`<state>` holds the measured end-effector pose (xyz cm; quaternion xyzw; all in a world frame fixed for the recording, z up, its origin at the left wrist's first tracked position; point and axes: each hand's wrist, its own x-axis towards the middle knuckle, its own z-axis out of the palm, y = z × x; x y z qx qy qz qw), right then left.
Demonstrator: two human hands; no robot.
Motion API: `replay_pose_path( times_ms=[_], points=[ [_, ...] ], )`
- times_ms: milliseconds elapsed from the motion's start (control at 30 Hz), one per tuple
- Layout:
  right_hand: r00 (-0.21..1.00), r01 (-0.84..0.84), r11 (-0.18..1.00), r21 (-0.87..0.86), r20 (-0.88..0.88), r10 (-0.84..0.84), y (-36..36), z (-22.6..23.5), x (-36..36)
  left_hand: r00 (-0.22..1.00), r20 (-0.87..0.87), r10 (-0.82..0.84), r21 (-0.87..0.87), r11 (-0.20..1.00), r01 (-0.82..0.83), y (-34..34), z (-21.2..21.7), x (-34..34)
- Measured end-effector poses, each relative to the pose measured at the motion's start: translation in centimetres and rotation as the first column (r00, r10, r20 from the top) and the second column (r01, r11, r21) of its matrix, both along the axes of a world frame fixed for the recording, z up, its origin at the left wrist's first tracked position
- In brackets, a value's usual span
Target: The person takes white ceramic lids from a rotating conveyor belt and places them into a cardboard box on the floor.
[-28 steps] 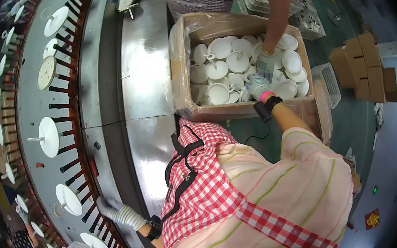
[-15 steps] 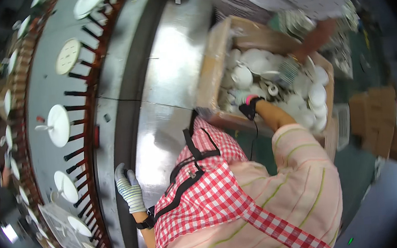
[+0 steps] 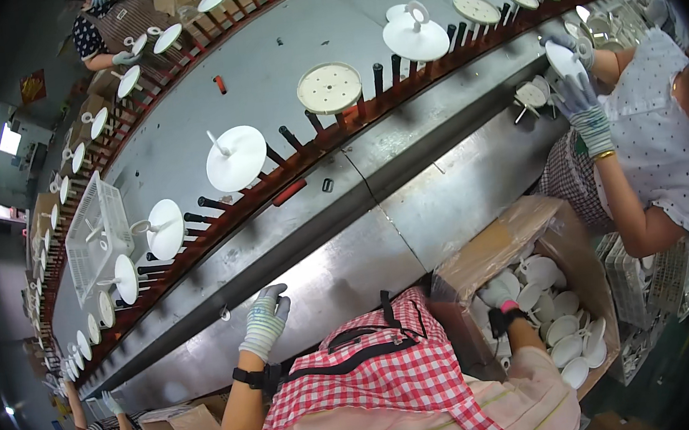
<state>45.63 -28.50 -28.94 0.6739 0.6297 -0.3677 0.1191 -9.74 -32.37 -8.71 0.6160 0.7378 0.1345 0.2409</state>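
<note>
My left hand (image 3: 264, 322), in a white striped glove with a black band at the wrist, hovers over the metal ledge (image 3: 344, 286). Its fingers are stretched out and nothing is in them. To the right, my right hand (image 3: 501, 292) reaches down into a plastic-lined cardboard box (image 3: 491, 250) full of white round discs (image 3: 567, 349). Its fingers are hidden or blurred among the discs, so a grip on one cannot be made out. Beyond the ledge, white discs with stems or rings, such as one disc (image 3: 236, 158), sit along a conveyor with black-tipped pins (image 3: 379, 77).
At right, a co-worker's gloved hands (image 3: 580, 102) hold a white disc (image 3: 566, 60) above the ledge. Plastic crates (image 3: 626, 278) stand beyond the box. A white basket (image 3: 99, 232) rests on the grey conveyor table (image 3: 261, 56). Other people work at far left.
The view has swung round toward the conveyor. The co-worker's arm has left the box, and those hands now hold a disc over the ledge. My right hand is still in the box.
</note>
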Motion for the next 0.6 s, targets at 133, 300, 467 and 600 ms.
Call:
replay_pose_path(
  times_ms=[133, 300, 467, 600],
  points=[
    [0.775, 0.632, 0.713, 0.303, -0.244, -0.583, -1.6, 12.6, 3.4, 0.961, 0.269, -0.07, -0.02, 0.997, 0.078, 3.6, -1.6, 1.8],
    [0.399, 0.769, 0.628, 0.121, -0.858, -0.323, 2.9, 26.8, -6.3, 0.737, 0.622, -0.264, -0.013, 0.938, 0.347, 9.4, 1.7, 6.3],
    [0.222, 0.487, 0.858, -0.161, -0.928, -0.3, 7.2, 28.0, -19.3, 0.211, 0.95, -0.228, 0.074, 0.825, 0.561, 12.6, 4.4, 11.0],
    [0.485, 0.381, 0.728, 0.569, -0.794, 0.367, 9.0, 23.9, -23.9, 0.189, 0.982, -0.02, -0.05, 0.932, 0.359, 13.2, 7.6, 9.4]
  ],
)
